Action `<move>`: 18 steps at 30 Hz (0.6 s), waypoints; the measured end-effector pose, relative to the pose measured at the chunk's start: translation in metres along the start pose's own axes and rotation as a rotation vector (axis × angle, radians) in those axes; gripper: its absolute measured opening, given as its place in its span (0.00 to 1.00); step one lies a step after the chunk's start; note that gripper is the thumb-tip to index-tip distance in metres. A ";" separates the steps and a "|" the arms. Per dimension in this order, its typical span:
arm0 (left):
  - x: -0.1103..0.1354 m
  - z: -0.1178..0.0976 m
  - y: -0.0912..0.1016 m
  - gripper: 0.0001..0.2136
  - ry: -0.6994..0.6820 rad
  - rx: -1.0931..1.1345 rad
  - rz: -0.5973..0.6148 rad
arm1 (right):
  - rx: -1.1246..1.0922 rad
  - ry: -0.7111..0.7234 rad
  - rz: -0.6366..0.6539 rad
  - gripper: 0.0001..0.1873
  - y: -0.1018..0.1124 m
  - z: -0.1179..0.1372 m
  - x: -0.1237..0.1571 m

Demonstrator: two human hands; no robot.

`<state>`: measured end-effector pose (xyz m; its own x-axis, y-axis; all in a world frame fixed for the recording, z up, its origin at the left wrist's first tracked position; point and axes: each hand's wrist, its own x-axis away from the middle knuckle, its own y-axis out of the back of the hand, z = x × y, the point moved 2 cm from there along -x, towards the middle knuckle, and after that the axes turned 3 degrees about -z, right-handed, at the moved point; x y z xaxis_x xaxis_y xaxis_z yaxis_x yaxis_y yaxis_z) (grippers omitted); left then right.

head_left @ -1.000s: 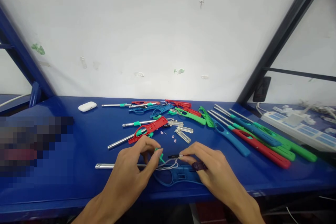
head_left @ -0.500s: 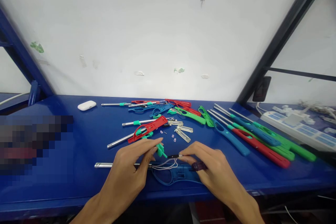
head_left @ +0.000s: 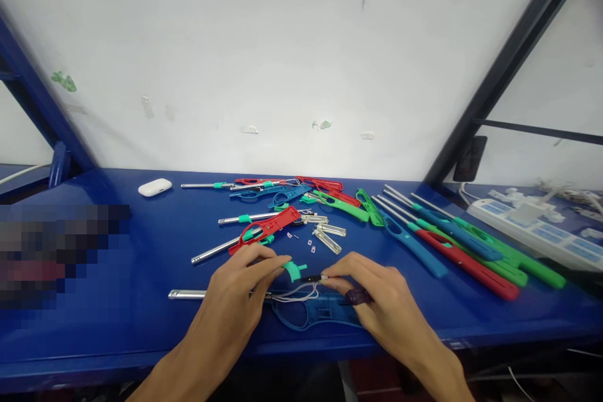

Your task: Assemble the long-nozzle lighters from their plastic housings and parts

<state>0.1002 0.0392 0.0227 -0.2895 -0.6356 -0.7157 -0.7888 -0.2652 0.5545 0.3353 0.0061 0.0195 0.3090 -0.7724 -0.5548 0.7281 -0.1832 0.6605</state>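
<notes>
Between the fingertips of my left hand is a small green plastic trigger. My right hand pinches a thin black piezo igniter, whose white wires loop back toward a metal lighter tube. The trigger and igniter are close to each other above the table. A dark purple handle is tucked under the right fingers; its far end is hidden. Below both hands lies an opened blue lighter shell half, partly covered by the right hand.
Opened lighter parts lie behind my hands, among them a red shell half and clear fuel tanks. Several whole lighters, one red, are at right. A white earbud case sits back left; a power strip stands far right.
My left hand has turned the green trigger, so its thin prong now points right instead of down toward the igniter. The right hand keeps its pinch on the igniter.
</notes>
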 end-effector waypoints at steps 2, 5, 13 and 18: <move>0.001 0.000 -0.001 0.14 -0.032 -0.012 0.011 | 0.000 0.000 -0.003 0.06 0.000 0.000 0.001; 0.000 0.000 -0.001 0.14 -0.053 -0.007 0.026 | -0.010 -0.005 0.003 0.09 0.000 -0.001 0.001; 0.001 0.002 -0.002 0.14 -0.018 0.017 0.046 | -0.009 0.006 -0.012 0.08 0.001 0.000 0.000; 0.002 0.004 -0.003 0.14 0.005 0.034 0.066 | 0.018 0.008 -0.030 0.08 0.001 0.001 -0.001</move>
<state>0.1004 0.0419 0.0180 -0.3392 -0.6542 -0.6760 -0.7862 -0.1974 0.5856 0.3350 0.0057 0.0216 0.2921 -0.7612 -0.5790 0.7265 -0.2172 0.6520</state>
